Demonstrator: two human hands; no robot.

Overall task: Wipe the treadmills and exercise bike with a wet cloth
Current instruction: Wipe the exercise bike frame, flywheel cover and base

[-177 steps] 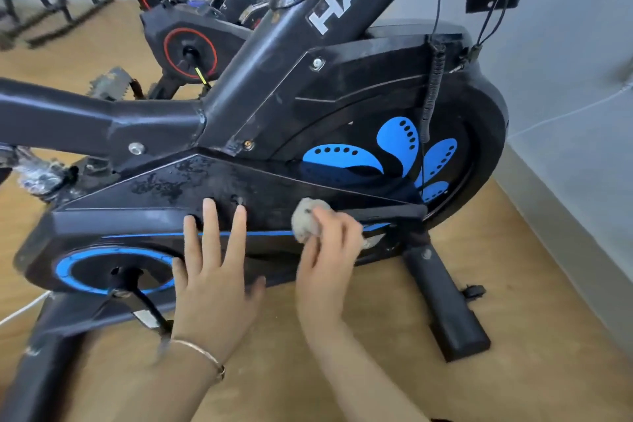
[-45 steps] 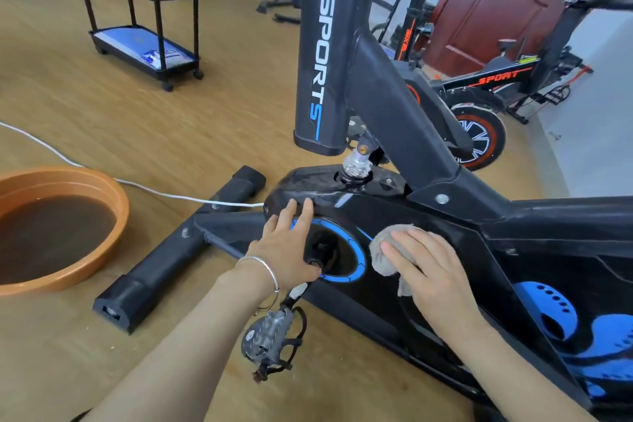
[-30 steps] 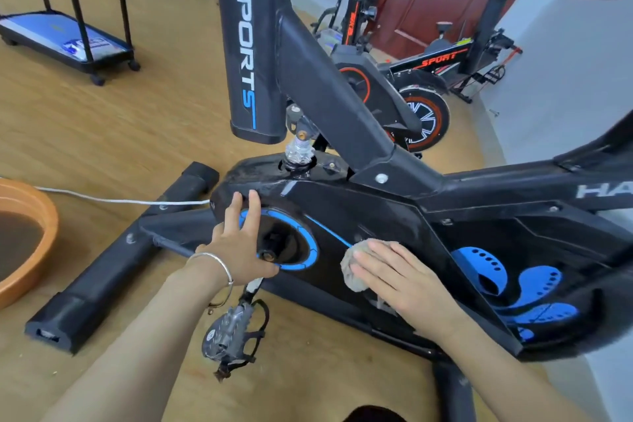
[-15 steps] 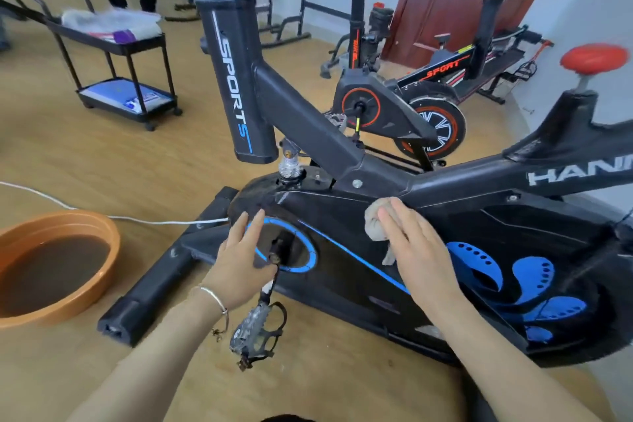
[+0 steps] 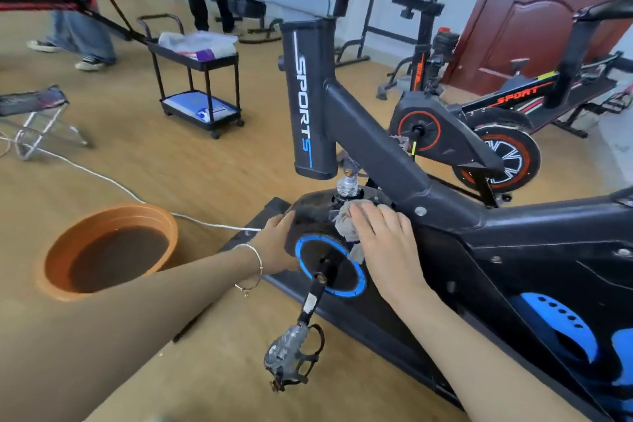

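— Where was our cloth (image 5: 346,224)?
— On top of the exercise bike (image 5: 479,243) casing, above the blue ring, pressed flat under our right hand (image 5: 383,243), fingers straight.
— And our left hand (image 5: 275,245)?
— It rested open against the casing's rounded end.

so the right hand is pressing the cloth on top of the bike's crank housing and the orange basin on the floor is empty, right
Not quite: the orange basin holds dark water, as the head view shows. The right hand does press the cloth on top of the crank housing.
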